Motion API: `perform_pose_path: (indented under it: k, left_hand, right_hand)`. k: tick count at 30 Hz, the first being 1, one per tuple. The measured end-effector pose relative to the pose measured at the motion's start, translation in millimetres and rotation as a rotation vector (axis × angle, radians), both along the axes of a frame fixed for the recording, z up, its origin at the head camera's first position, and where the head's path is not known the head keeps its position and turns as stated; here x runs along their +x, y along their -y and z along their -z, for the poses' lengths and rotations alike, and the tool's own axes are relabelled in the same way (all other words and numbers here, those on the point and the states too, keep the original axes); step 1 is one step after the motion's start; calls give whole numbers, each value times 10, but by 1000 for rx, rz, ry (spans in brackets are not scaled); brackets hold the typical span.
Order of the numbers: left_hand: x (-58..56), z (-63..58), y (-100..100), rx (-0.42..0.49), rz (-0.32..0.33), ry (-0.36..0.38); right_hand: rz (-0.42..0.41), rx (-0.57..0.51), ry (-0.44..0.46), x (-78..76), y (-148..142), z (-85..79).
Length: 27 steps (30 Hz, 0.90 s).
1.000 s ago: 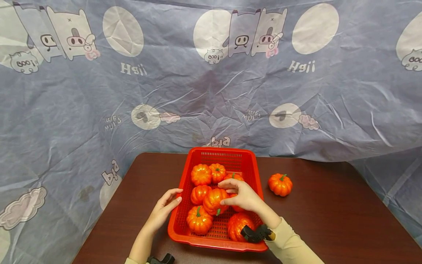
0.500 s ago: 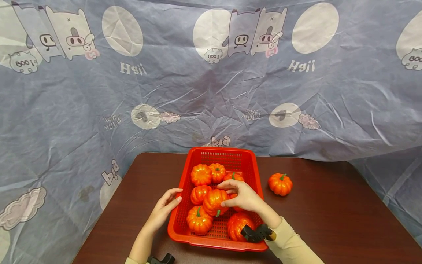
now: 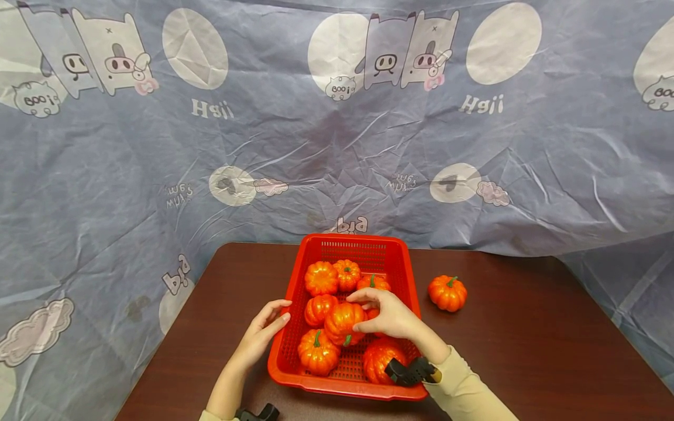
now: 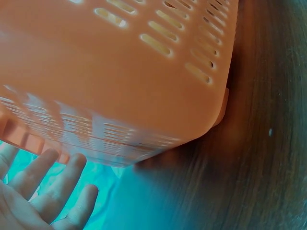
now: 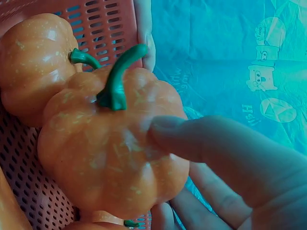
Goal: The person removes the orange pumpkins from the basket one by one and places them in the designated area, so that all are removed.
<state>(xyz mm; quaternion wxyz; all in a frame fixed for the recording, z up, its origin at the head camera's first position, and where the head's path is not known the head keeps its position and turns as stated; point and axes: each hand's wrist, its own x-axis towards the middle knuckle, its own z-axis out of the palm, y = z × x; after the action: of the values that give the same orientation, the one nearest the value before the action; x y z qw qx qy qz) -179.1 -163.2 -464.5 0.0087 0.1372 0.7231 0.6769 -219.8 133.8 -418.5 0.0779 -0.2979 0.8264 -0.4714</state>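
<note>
blue-grey backdrop (image 3: 316, 152) printed "boo", left hand (image 3: 258, 335) relaxed beside red basket (image 3: 337, 386), right hand (image 3: 393, 316) gripping orange pumpkin (image 3: 341, 321)

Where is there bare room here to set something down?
The dark brown wood-grain table is bare left of the red perforated plastic basket, beyond the left hand, and right of the lone ribbed orange pumpkin. The basket is crowded with orange pumpkins and the right hand; a narrow strip of mesh shows between the front two pumpkins.
</note>
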Motion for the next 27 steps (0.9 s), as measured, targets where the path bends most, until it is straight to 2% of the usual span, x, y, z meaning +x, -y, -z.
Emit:
perform_pose_path:
  k: [5,7,13,18,20,27]
  left_hand:
    - [-93,179,39,11,-17,10]
    - [-99,200,40,11,-21,7]
    - [-84,172,36,4,-17,2]
    - [-5,19,4,-11,-11,-14]
    - [6,0,-1,-12,-13,-16]
    - [-84,182,37,-3,-29,-1]
  right_hand:
    - [18,-35,4,7,-10,-15]
    - [25,-57,17,9,-15,-20]
    - [54,-115,85,15,-47,-35]
    - [108,-169,125,31,-60,-83]
    - [128,-184,138,37,-59,-102]
    - [175,-210,155,54,-65,-158]
